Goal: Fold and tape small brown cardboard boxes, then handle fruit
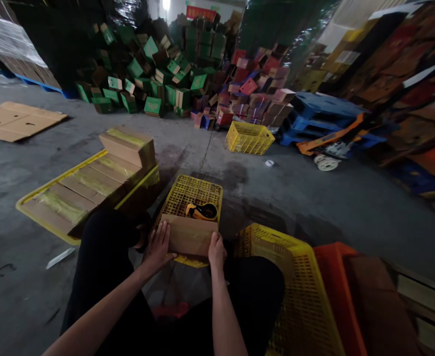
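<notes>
A plain brown cardboard box (189, 236) lies between my hands on the near part of an upturned yellow plastic crate (180, 190). My left hand (160, 248) presses on its left end, fingers along the edge and thumb toward the front. Around the right end closes my right hand (216, 251), thumb on top and the other fingers mostly hidden. Just beyond the box, a tape dispenser (201, 211) with orange and black parts rests on the crate's meshed base. To the left, taped cardboard boxes (87, 184) fill another yellow crate (27, 203), one of them stacked above the rest.
On my right stand a yellow crate (306, 282) and an orange crate (338, 269) beside brown cardboard. Farther off are a yellow basket (250, 138), an orange pallet jack (330, 141), blue pallets (323, 106) and heaped green boxes (152, 105). Flattened cardboard (20, 120) lies left.
</notes>
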Motion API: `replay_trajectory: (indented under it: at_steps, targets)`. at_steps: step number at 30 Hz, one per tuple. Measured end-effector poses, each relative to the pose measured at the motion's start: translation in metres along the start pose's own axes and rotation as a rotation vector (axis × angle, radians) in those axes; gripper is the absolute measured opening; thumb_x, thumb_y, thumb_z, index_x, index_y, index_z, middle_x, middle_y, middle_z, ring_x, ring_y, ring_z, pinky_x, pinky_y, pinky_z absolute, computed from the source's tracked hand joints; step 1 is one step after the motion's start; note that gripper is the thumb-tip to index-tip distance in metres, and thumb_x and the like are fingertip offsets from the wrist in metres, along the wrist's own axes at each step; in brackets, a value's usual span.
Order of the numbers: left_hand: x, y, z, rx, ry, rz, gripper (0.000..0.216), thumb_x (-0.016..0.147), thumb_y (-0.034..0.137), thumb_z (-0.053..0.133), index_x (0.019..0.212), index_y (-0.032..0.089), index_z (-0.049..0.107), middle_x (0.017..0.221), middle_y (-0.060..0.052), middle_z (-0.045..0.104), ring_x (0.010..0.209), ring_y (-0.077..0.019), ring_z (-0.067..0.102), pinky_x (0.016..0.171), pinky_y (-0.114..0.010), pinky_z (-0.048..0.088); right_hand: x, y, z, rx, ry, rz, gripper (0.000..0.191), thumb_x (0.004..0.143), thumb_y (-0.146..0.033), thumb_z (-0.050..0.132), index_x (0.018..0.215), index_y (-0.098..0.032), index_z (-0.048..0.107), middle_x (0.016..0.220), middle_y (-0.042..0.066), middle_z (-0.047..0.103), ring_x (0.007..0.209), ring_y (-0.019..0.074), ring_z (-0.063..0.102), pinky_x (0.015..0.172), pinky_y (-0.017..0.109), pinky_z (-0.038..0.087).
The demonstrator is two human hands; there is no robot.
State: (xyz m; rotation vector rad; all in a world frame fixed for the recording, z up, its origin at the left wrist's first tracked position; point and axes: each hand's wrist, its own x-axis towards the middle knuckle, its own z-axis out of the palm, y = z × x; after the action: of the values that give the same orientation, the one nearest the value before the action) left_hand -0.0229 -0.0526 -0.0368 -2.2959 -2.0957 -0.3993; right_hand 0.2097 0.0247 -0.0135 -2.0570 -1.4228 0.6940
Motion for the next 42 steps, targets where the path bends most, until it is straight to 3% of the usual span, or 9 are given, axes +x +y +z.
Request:
replay_trajectory:
  at_steps: [3, 6, 14, 18, 26, 29, 33, 37, 42]
  targets:
    - [0.002, 0.005, 0.001, 0.001, 0.033, -0.007, 0.101, 0.084, 0.059, 0.058, 0.157, 0.002, 0.017, 0.163, -0.027, 0.021, 0.154, -0.0369, 0.015, 0.120, -0.053, 0.020, -0.016, -0.005, 0.005, -0.125, 0.075, -0.091, 0.065, 0.103, -0.044, 0.026, 0.146, 0.002, 0.045, 0.152, 0.029, 0.043, 0.145, 0.0363, 0.037, 0.115, 0.052, 0.026]
    - [0.004, 0.009, 0.002, -0.006, 0.052, -0.028, 0.105, 0.082, 0.065, 0.059, 0.156, 0.001, 0.020, 0.162, -0.030, 0.022, 0.153, -0.0396, 0.016, 0.120, -0.054, 0.020, -0.035, -0.009, 0.011, -0.354, 0.138, -0.244, 0.062, 0.104, -0.038, 0.023, 0.154, -0.001, 0.032, 0.161, 0.025, 0.027, 0.151, 0.0385, 0.021, 0.117, 0.065, 0.012]
    - [0.004, 0.016, 0.003, -0.013, 0.044, -0.042, 0.112, 0.072, 0.064, 0.070, 0.155, 0.003, 0.025, 0.163, -0.031, 0.016, 0.152, -0.0441, 0.014, 0.120, -0.056, 0.019, -0.049, -0.018, 0.024, -0.493, 0.102, -0.358, 0.069, 0.102, -0.044, 0.034, 0.152, 0.003, 0.033, 0.158, 0.033, 0.027, 0.150, 0.0426, 0.023, 0.117, 0.063, 0.019]
    - [0.005, 0.017, 0.006, -0.026, 0.063, -0.041, 0.110, 0.072, 0.056, 0.072, 0.155, 0.003, 0.023, 0.163, -0.033, 0.013, 0.152, -0.0464, 0.012, 0.119, -0.060, 0.019, -0.052, -0.021, 0.036, -0.499, 0.095, -0.418, 0.074, 0.101, -0.050, 0.035, 0.155, 0.001, 0.029, 0.161, 0.030, 0.023, 0.152, 0.0413, 0.016, 0.117, 0.065, 0.016]
    - [0.003, 0.030, 0.004, -0.015, -0.001, 0.013, 0.099, 0.072, 0.021, 0.068, 0.158, 0.009, 0.020, 0.165, -0.026, 0.013, 0.153, -0.0415, 0.012, 0.119, -0.058, 0.021, -0.062, -0.029, 0.038, -0.514, -0.031, -0.593, 0.055, 0.103, -0.040, 0.043, 0.156, -0.034, 0.031, 0.167, 0.009, 0.017, 0.154, 0.0391, 0.011, 0.117, 0.068, 0.013]
    - [0.001, 0.034, 0.007, -0.013, 0.027, 0.006, 0.093, 0.078, 0.020, 0.065, 0.160, 0.014, 0.019, 0.166, -0.024, 0.010, 0.153, -0.0408, 0.011, 0.119, -0.058, 0.023, -0.067, -0.031, 0.035, -0.494, -0.075, -0.652, 0.054, 0.104, -0.037, 0.040, 0.156, -0.039, 0.028, 0.167, 0.002, 0.019, 0.154, 0.0358, 0.010, 0.118, 0.066, 0.012]
    - [0.000, 0.033, 0.010, -0.019, 0.052, 0.015, 0.091, 0.083, 0.020, 0.060, 0.161, 0.020, 0.013, 0.167, -0.021, 0.006, 0.153, -0.0408, 0.014, 0.118, -0.060, 0.023, -0.075, -0.030, 0.032, -0.478, -0.133, -0.692, 0.054, 0.104, -0.037, 0.038, 0.157, -0.035, 0.026, 0.166, 0.001, 0.022, 0.155, 0.0319, 0.013, 0.120, 0.061, 0.016]
    - [0.000, 0.026, 0.008, -0.035, 0.023, 0.028, 0.093, 0.081, 0.018, 0.060, 0.161, 0.018, 0.013, 0.167, -0.020, 0.008, 0.153, -0.0383, 0.016, 0.120, -0.056, 0.022, -0.081, -0.024, 0.024, -0.467, -0.123, -0.681, 0.054, 0.105, -0.039, 0.034, 0.158, -0.030, 0.027, 0.164, 0.004, 0.029, 0.153, 0.0276, 0.021, 0.121, 0.058, 0.018]
    - [0.002, 0.016, 0.008, -0.083, 0.033, 0.062, 0.096, 0.085, 0.047, 0.062, 0.159, 0.009, 0.016, 0.164, -0.023, 0.024, 0.152, -0.0374, 0.023, 0.119, -0.052, 0.025, -0.068, -0.007, 0.012, -0.493, -0.029, -0.489, 0.059, 0.105, -0.044, 0.031, 0.157, -0.019, 0.030, 0.162, 0.013, 0.032, 0.152, 0.0299, 0.025, 0.120, 0.060, 0.019]
